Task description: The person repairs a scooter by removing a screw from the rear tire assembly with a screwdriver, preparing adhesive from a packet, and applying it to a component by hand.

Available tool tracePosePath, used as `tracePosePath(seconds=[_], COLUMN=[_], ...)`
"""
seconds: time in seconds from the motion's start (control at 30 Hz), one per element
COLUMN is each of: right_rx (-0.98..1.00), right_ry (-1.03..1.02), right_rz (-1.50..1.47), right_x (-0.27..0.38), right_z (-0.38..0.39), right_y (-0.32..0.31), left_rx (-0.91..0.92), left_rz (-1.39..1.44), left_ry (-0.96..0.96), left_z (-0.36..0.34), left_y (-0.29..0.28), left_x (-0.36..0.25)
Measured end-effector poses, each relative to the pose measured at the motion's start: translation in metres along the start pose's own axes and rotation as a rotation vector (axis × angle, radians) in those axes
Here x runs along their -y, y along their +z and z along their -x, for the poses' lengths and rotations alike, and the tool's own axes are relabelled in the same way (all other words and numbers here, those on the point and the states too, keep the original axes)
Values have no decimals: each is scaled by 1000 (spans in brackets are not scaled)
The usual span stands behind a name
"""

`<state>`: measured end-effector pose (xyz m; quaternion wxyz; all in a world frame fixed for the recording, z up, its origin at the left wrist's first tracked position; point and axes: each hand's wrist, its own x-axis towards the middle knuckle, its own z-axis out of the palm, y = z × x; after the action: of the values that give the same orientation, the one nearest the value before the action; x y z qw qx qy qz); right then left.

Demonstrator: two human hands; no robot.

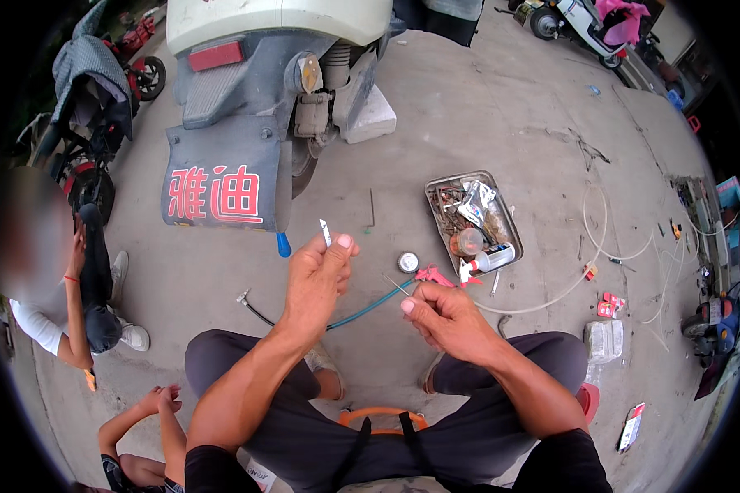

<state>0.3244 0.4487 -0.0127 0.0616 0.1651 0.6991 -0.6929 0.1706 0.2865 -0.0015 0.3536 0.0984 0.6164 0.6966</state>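
Raised over the ground in front of my knees, my left hand (314,275) is closed on a thin flat pale strip (326,232) that sticks up past the thumb. My right hand (448,319) pinches a thin pointed metal piece (397,285) between thumb and fingers, its tip toward the left hand. The exact kind of both small things is too fine to make out. Behind the hands lies a pink tyre inflator (434,276) with a round gauge (408,262) and a teal hose (362,312). A metal tray (514,223) of small parts holds a white spray bottle (495,258).
An electric scooter's grey mudguard (222,177) stands ahead at left, a blue handle (284,245) beneath it. An L-shaped rod (372,209) lies on the concrete. A clear hose (543,306) curls at right. Two people are at left, one in a white shirt (37,320).
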Motion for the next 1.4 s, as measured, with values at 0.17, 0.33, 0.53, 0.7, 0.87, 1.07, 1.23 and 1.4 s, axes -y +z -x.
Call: tracePosePath(seconds=[0.17,0.33,0.53,0.7,0.87,1.07,1.23,1.4], right_rx=[-209,-319,-310,-340,-353,-252,-13,-364], right_ry=[-10,-97,-79,-170,-225,-180,-226,-229], right_rz=[-117,-289,-239,-371,-380,-353,-306,-329], right_x=[-4,15,5,7,10,14,10,12], right_z=[4,-5,-5,-4,-5,-4,3,-12], right_y=[-7,3,-2,-4,-7,-11,-9,-11], left_rx=[306,508,496,419,366,323,149,222], left_rz=[-29,-223,-379,-356,-297,-365,-500,-459], left_ry=[-134,-41,4,26,23,54,35,204], left_z=[-2,8,15,16,19,21,14,27], left_y=[7,10,17,13,11,10,6,14], left_x=[11,18,8,11,7,7,6,6])
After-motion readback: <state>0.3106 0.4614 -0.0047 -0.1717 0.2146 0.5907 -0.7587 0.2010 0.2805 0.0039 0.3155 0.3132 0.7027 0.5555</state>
